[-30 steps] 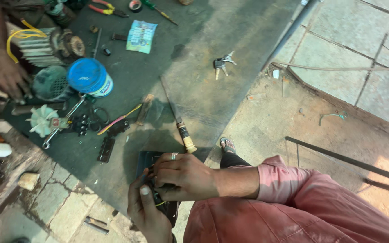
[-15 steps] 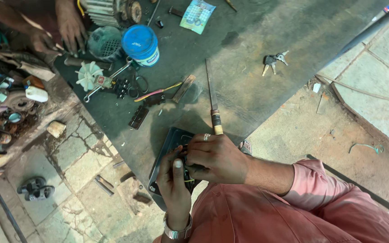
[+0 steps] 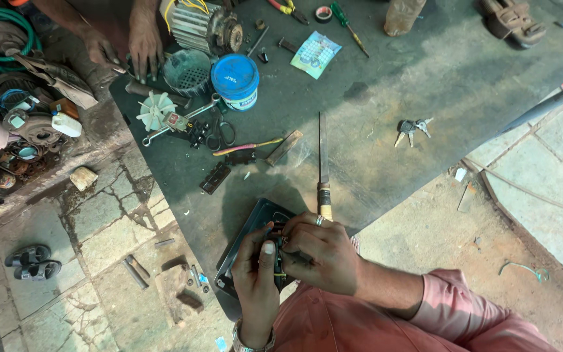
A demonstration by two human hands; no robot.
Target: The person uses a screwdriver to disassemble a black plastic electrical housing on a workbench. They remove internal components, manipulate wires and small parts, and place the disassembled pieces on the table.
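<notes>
My left hand [image 3: 255, 274] and right hand [image 3: 317, 248] both pinch the small dark wired part [image 3: 280, 251] at six o'clock on the surface [image 3: 373, 78]; it looks light and fiddly, best gripped by its edges.

We see the long flat metal file with wooden handle [image 3: 322, 163] lying just beyond the dark rectangular panel [image 3: 255, 225]. Left of it sits the blue-lidded round plastic tub [image 3: 235, 79]; the small bunch of metal keys [image 3: 412, 128] lies well right, all on the dark metal sheet [image 3: 392, 72].
</notes>
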